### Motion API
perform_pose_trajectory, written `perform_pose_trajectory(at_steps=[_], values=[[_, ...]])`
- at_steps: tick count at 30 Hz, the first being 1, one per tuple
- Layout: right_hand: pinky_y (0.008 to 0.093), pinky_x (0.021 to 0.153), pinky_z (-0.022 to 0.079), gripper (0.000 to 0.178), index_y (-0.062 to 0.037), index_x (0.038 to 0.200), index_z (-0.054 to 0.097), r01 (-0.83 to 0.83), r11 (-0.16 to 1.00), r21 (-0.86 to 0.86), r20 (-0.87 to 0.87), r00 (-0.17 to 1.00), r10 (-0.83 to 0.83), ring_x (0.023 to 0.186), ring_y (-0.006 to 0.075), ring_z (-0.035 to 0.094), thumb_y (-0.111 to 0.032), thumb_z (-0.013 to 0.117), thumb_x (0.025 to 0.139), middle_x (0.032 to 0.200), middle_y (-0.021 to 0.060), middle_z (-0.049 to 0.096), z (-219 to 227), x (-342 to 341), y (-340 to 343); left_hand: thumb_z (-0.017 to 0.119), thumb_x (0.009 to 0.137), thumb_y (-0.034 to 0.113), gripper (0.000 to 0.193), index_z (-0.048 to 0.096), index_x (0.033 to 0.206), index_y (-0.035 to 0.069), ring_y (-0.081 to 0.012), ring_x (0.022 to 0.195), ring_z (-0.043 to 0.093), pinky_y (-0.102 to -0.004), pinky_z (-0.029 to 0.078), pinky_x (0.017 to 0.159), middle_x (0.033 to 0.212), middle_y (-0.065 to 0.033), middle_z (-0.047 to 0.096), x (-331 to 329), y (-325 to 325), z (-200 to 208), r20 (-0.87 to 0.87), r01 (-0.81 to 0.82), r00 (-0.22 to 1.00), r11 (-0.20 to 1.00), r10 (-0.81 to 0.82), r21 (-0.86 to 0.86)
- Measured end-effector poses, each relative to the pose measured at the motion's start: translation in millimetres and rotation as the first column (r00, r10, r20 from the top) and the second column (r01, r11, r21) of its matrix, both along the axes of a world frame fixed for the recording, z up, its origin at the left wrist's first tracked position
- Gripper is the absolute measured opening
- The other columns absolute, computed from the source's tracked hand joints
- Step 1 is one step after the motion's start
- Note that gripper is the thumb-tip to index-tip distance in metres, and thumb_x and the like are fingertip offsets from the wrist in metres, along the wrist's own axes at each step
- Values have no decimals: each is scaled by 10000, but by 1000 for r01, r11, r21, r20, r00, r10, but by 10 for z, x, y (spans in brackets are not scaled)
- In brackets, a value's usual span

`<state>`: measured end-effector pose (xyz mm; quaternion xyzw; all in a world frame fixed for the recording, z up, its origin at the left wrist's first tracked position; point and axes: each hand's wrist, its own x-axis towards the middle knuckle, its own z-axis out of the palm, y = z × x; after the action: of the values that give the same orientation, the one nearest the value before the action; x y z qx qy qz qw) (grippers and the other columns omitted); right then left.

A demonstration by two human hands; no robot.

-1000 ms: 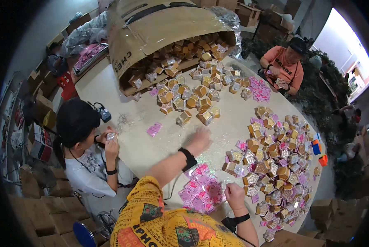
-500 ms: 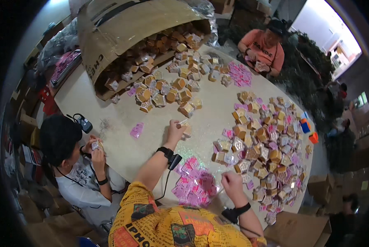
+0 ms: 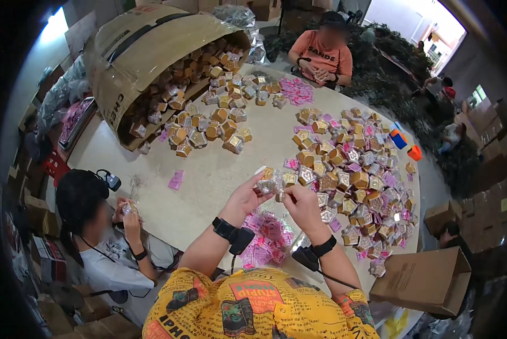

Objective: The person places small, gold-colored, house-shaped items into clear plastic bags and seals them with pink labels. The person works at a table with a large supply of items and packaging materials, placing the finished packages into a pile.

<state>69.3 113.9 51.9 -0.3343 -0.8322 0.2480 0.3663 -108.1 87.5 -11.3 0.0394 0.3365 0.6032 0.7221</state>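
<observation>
In the head view, we see many-sided gold pieces [image 3: 361, 181] with hard, flat faces, many in crinkled clear film, heaped at right on the smooth, pale table [image 3: 208, 169]. Glossy pink cards [image 3: 265, 237] lie in a flat pile nearest us; at far left more gold pieces spill from a creased cardboard box [image 3: 157, 42]. Our left hand [image 3: 244, 199] is half open, palm up, fingers gripping a wrapped gold piece [image 3: 269, 181] above the table's middle. Our right hand [image 3: 303, 207] is curled closed, thumb and forefinger pinching that piece's near right edge.
</observation>
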Motion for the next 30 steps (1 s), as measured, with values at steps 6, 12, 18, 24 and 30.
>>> perform_pose_trajectory(at_steps=[6, 12, 18, 24, 30], values=[[418, 559, 446, 79, -5, 732, 556, 6, 999, 34, 13, 1000, -6, 623, 337, 569, -67, 604, 724, 663, 162, 557, 35, 80, -79, 621, 850, 294, 330, 562, 1105, 93, -191, 885, 605, -329, 541, 717, 996, -78, 608, 104, -70, 51, -17, 41, 999, 999, -40, 18], [372, 556, 454, 80, -11, 797, 596, 14, 998, 67, 69, 997, -19, 610, 307, 584, -53, 604, 729, 678, 148, 579, 2, 144, -82, 614, 855, 268, 324, 545, 1102, 70, -190, 858, 612, -334, 551, 686, 993, -85, 602, 151, -91, 87, -45, 39, 998, 998, -37, 44], [422, 569, 453, 78, -22, 753, 538, 22, 982, 188, 224, 972, -65, 644, 331, 572, -59, 599, 721, 681, 153, 553, 34, 143, -116, 611, 857, 196, 374, 421, 1117, 8, -224, 846, 621, -359, 560, 639, 996, -145, 568, 249, -116, 150, -248, -84, 962, 989, 111, 118], [434, 582, 457, 85, -16, 728, 520, 20, 986, 166, 283, 957, -67, 656, 350, 569, -58, 593, 717, 685, 164, 554, -25, 124, -158, 624, 847, 178, 404, 383, 1118, 0, -257, 848, 619, -369, 560, 628, 1015, -156, 554, 278, -119, -5, -257, -99, 960, 993, 112, 63], [311, 522, 462, 106, -2, 789, 643, -45, 989, -144, 97, 994, 59, 572, 220, 583, -101, 637, 752, 670, 117, 593, 18, 253, -99, 584, 871, 180, 304, 460, 1072, -11, -231, 809, 627, -344, 558, 614, 967, -153, 584, 288, -133, 31, -196, -64, 978, 995, 77, 75]])
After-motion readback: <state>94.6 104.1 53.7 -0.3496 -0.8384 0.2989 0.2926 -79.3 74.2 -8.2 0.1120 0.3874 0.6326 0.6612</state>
